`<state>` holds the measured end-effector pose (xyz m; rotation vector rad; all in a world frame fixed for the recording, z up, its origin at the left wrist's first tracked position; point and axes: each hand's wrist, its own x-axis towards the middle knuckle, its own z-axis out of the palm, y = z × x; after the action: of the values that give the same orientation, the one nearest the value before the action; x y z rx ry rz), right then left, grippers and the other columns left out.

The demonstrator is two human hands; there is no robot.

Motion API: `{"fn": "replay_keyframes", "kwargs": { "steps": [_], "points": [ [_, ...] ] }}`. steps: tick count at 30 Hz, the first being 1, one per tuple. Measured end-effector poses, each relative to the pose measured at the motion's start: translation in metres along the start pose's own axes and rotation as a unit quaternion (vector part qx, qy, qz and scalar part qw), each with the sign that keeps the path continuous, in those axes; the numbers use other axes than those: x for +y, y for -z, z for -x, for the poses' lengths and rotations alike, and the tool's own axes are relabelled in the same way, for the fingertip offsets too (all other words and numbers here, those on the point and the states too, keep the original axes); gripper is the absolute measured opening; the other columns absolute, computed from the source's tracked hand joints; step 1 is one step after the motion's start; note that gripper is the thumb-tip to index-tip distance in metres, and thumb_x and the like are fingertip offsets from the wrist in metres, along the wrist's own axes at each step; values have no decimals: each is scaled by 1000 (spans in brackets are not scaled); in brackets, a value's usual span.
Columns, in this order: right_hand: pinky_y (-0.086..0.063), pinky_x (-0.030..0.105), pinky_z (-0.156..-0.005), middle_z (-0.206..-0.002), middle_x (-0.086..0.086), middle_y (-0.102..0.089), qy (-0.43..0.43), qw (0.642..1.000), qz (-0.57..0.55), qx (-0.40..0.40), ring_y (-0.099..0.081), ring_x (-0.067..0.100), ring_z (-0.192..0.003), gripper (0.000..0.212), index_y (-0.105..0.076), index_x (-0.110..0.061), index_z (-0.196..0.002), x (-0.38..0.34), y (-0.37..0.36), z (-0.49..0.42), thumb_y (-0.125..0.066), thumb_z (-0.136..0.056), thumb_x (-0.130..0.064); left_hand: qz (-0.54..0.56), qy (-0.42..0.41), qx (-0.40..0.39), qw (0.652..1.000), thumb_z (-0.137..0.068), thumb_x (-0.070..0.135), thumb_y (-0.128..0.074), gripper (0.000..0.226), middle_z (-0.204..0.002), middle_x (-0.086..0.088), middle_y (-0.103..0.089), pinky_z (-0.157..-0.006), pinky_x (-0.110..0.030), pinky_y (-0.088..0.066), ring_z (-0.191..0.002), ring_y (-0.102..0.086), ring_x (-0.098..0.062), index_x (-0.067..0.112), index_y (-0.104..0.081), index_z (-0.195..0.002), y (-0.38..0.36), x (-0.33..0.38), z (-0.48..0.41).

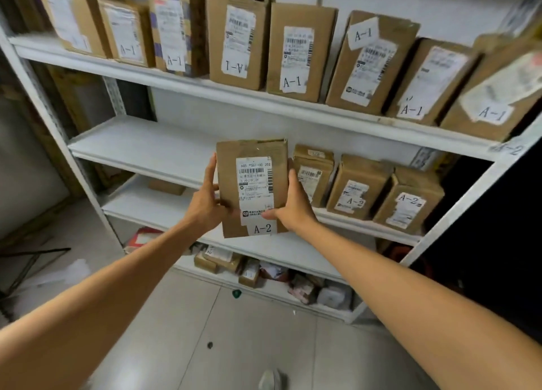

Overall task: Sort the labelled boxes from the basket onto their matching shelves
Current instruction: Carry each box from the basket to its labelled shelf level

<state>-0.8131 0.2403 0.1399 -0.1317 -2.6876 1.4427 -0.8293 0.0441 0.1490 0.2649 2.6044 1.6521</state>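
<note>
White shelving (146,152), A-2 box (252,187) gripped between both hands (205,204) (296,207)

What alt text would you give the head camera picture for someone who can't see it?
The left hand and right hand hold an upright cardboard box labelled A-2 in front of the middle shelf, just left of three smaller boxes standing on it, two visibly marked A-2. The top shelf carries a row of boxes marked A-1.

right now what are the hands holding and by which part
The brown cardboard box labelled A-2, upright: left hand grips its left edge, right hand its right edge, thumbs on its front.
</note>
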Motion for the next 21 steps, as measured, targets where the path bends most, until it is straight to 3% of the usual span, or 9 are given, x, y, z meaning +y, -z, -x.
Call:
{"fn": "replay_keyframes", "kwargs": {
  "steps": [4,9,13,16,21],
  "points": [
    [-29,28,-106,-151,8,-30,-13,1000,18,-2,-30,23,-140,130,8,-20,-154,0,-4,-25,-86,-66,-4,36,4,-9,999,-74,-17,-65,118,-133,-17,-53,-59,-21,-51,-99,-60,-20,43,2,-150,-2,-9,-28],
    [-39,44,-108,-143,6,-41,-14,999,29,-1,-39,23,-134,137,4,-33,-152,5,-21,-79,-90,-57,-5,57,12,-11,998,-76,-13,-68,114,-135,-17,-51,-57,-17,-51,-105,-60,-23,41,0,-151,4,-30,-72],
    [-44,47,-104,-136,5,-46,-24,1000,14,-3,-44,22,-128,138,2,-38,-150,18,-42,-135,-92,-54,-7,79,53,-22,995,-77,-8,-70,110,-133,-15,-53,-77,-40,-56,-113,-60,-30,44,-7,-150,11,-45,-123],
    [-46,46,-102,-137,5,-48,-52,999,-2,8,-46,22,-126,137,-4,-31,-153,33,-50,-169,-93,-51,-6,92,68,-32,993,-72,1,-75,110,-133,-12,-52,-86,-53,-55,-121,-54,-32,46,-12,-149,6,-49,-161],
    [-50,48,-97,-137,4,-46,-81,996,-13,43,-47,23,-126,136,-14,-30,-151,67,-56,-215,-94,-45,-3,139,92,-56,984,-61,10,-67,105,-129,-10,-53,-84,-56,-55,-113,-58,-29,44,-19,-149,-18,-62,-205]
  ]
}}
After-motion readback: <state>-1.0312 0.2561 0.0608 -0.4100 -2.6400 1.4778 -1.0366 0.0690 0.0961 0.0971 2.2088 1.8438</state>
